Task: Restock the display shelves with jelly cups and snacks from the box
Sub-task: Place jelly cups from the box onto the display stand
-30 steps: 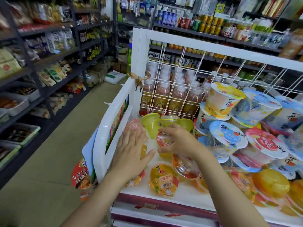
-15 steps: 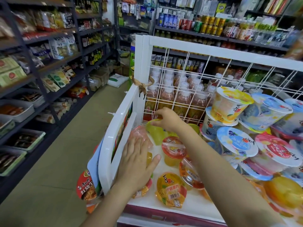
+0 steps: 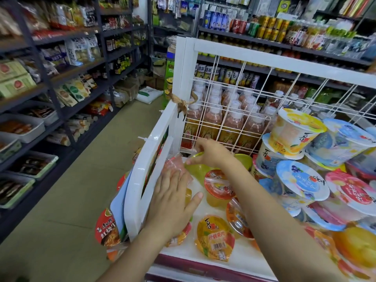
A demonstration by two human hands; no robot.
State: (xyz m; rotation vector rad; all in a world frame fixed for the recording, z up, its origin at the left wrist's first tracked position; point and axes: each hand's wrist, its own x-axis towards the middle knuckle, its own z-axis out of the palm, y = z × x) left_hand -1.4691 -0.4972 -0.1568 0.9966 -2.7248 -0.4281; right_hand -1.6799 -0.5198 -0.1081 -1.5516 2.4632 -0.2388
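Right hand (image 3: pixel 211 154) grip pinches green cup (image 3: pixel 196 166) by wire grid (image 3: pixel 234 110); left hand (image 3: pixel 173 202) flat on pink pack (image 3: pixel 175 164), nearer.

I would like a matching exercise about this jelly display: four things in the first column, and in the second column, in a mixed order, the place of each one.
Column one:
1. left hand
2. right hand
3. yellow jelly cup with barcode
4. brown ribbon bow

Column two:
A. tied on the white frame, at the corner
B. at the back left corner, on a green jelly cup
C. lying at the front edge of the white shelf
D. flat on the jellies beside the left rail

Pairs: 1-D, 2-B, 3-C, 4-A
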